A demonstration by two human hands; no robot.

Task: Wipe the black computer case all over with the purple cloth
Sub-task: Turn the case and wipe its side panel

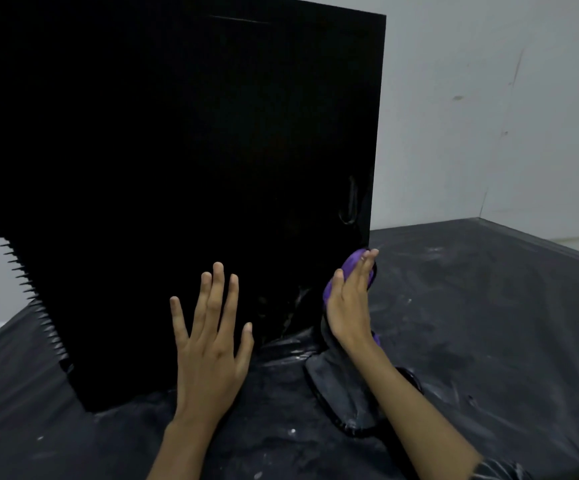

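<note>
Seemingly midway: the black computer case (177, 150) is standing on a dusty black sheet (471, 306). The left hand (211, 327) is bracing its near face with fingers flat and spread. The right hand (348, 299) is pressing the purple cloth (354, 260), straight-fingered, against its lower right edge. Pale smears (295, 306) beside it are suggesting more wiping ahead.

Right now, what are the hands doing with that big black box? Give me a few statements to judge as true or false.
1. The left hand lies flat, fingers spread, on the black computer case. True.
2. The purple cloth lies loose, away from both hands. False: the right hand presses it against the case's lower right edge.
3. The case lies flat on its side. False: it stands tall.
4. The case rests on a black plastic sheet flecked with pale specks. True.
</note>
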